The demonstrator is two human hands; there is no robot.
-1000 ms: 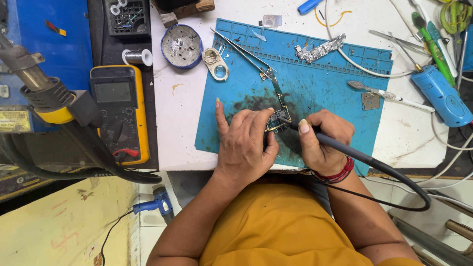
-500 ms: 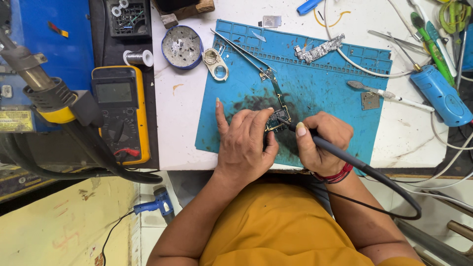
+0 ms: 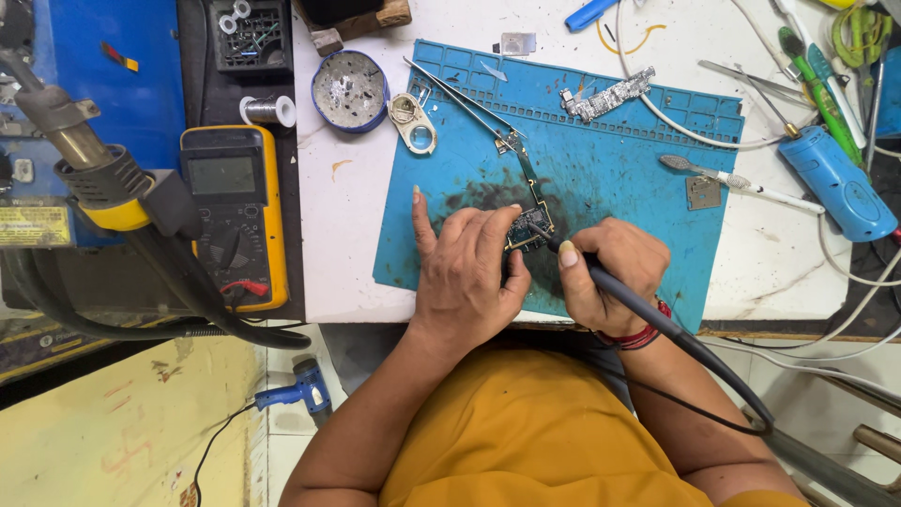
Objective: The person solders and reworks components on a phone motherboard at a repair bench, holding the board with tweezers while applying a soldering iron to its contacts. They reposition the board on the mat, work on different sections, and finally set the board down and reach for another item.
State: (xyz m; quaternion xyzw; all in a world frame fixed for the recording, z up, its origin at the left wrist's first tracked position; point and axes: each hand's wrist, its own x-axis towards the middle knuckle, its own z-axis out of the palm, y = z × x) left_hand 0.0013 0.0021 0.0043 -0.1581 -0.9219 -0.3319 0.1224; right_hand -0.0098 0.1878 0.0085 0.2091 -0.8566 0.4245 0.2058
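Swinging in closer to the body down here with the black cable point(image 3: 751, 418), its loop tighter than a second ago. Gripping the soldering iron point(image 3: 657, 319) pen-style in the right hand point(image 3: 610, 277), fingers curled tight round the handle, thumb on top. Nudging the tip only a touch, keeping it down on the small circuit board point(image 3: 526, 228). Pinning that board with the left hand point(image 3: 465, 282), fingertips bunched narrow on its near edge, thumb spread out to the side, hardly shifting at all. Sitting flat on the darkened middle of the blue mat point(image 3: 638, 160), between the two hands. Reading as steady work on one spot, not a move to a new joint. Lying untouched farther out: tweezers point(image 3: 460, 94), a second board point(image 3: 608, 94), a round tin point(image 3: 349, 91), and off to the left a yellow meter point(image 3: 230, 216).
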